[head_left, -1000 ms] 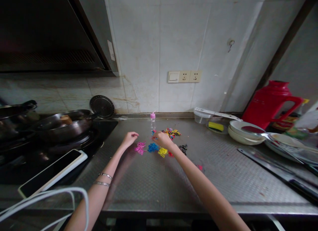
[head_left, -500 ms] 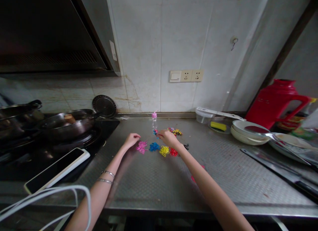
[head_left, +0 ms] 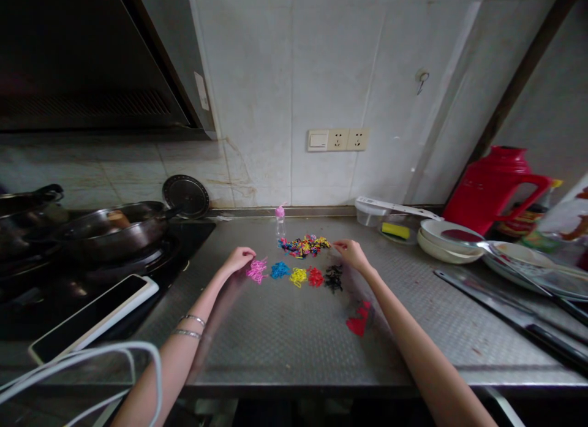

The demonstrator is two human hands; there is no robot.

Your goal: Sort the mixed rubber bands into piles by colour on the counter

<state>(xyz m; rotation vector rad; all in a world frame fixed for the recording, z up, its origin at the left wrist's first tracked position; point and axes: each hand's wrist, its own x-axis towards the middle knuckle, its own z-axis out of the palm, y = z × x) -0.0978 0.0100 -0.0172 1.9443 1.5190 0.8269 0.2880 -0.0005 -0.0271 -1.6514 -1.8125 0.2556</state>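
1. We've five single-colour band piles (head_left: 298,277) mid-bench (head_left: 275,341); the mixed heap (head_left: 305,246) nearer the back edge looks left.
2. Our left hand (head_left: 241,257)'s by pink, right hand (head_left: 351,253) by the heap; can't tell if pinching anything.

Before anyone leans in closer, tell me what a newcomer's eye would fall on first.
Probably the row of small band-like pieces on the metal counter: pink pile, blue pile, yellow pile, red pile and black pile, left to right. Just beyond them lies a wider multicolored pile. Next would likely be the big red jug at the right, behind the stacked bowls.
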